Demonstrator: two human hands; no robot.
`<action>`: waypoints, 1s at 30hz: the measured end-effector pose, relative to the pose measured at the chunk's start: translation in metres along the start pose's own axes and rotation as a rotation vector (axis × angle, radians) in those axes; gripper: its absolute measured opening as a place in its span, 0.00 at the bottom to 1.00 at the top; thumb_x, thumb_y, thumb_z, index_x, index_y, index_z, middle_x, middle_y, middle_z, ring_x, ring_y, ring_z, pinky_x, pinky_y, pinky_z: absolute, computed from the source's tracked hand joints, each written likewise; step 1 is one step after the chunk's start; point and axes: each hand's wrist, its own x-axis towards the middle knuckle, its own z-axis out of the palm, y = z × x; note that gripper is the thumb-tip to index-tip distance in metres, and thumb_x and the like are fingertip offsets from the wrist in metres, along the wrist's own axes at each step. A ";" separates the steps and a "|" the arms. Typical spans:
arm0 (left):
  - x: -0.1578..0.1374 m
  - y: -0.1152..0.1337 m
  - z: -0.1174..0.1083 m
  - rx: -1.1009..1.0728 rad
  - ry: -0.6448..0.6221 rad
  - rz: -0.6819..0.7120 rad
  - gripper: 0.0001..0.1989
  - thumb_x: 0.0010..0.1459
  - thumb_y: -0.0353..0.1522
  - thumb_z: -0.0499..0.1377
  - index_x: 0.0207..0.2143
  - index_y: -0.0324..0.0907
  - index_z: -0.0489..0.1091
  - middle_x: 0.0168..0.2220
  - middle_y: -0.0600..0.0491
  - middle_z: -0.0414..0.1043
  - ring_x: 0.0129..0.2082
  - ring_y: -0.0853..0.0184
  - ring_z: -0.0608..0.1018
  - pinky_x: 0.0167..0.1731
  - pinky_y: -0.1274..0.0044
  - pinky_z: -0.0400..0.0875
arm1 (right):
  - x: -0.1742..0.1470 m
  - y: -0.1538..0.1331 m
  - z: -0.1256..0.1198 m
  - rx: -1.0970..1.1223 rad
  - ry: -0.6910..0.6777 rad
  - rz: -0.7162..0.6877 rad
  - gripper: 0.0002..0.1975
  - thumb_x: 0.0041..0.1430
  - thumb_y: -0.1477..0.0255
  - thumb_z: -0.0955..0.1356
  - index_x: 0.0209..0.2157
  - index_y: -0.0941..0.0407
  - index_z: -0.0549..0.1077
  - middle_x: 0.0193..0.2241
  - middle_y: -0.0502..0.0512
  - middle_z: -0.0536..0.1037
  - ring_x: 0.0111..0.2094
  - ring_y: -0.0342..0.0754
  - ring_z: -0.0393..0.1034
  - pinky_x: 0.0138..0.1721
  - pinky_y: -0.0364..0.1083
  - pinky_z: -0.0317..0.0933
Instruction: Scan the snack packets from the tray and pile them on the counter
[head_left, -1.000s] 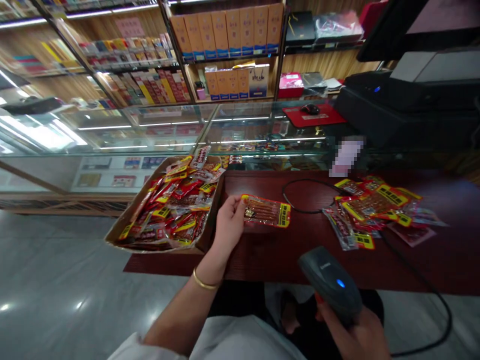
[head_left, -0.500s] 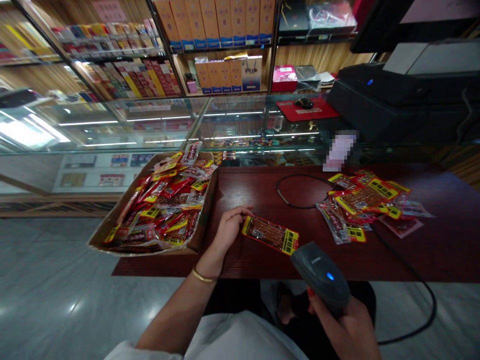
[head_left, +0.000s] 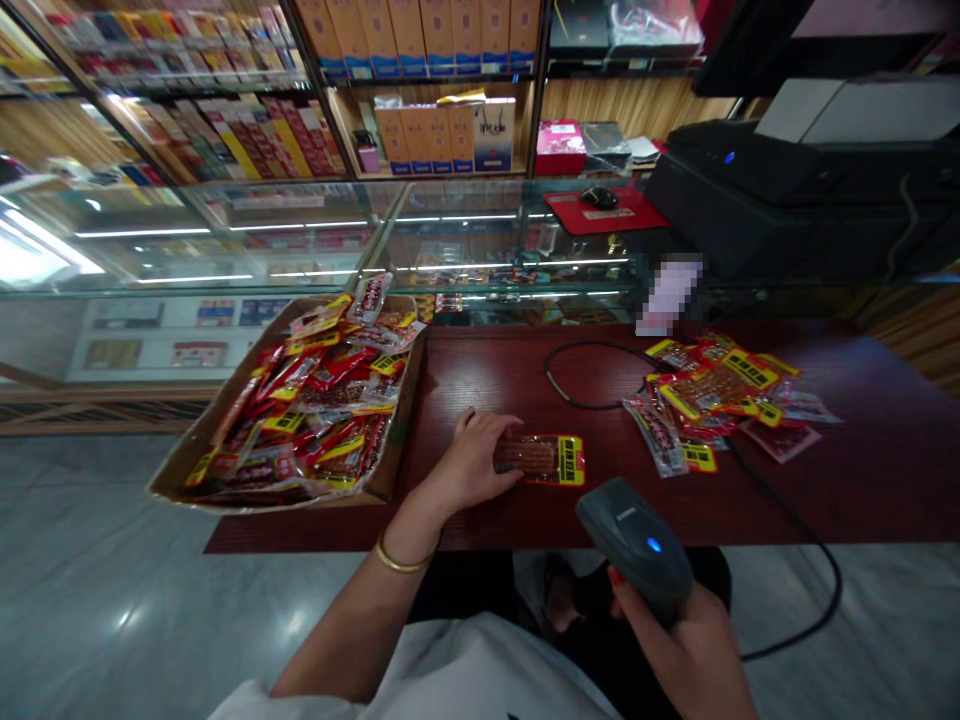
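A red-and-yellow snack packet lies on the dark red wooden table, its see-through window showing brown strips. My left hand, with a gold bangle on the wrist, holds the packet's left end between thumb and fingers, which cover that end. In my right hand is a dark grey barcode scanner with a blue light lit on top. The scanner's head points toward the packet from the lower right, apart from it. My right fingers are mostly hidden beneath the scanner.
A cardboard box full of similar packets stands at the left. More packets lie in a loose pile at the right, near the scanner's black cable. Behind the table is a glass display counter with a mouse.
My left hand has moved from the packet's corner to around its left end. The packet has turned straighter and shifted slightly left. My right hand still holds the scanner in nearly the same place.
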 end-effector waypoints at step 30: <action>0.012 -0.011 0.001 -1.047 0.306 -0.435 0.16 0.48 0.29 0.69 0.40 0.41 0.73 0.40 0.47 0.84 0.39 0.61 0.84 0.42 0.71 0.77 | 0.003 0.000 0.005 -0.135 -0.214 -0.089 0.19 0.63 0.57 0.67 0.23 0.52 0.73 0.19 0.51 0.78 0.22 0.49 0.74 0.30 0.44 0.68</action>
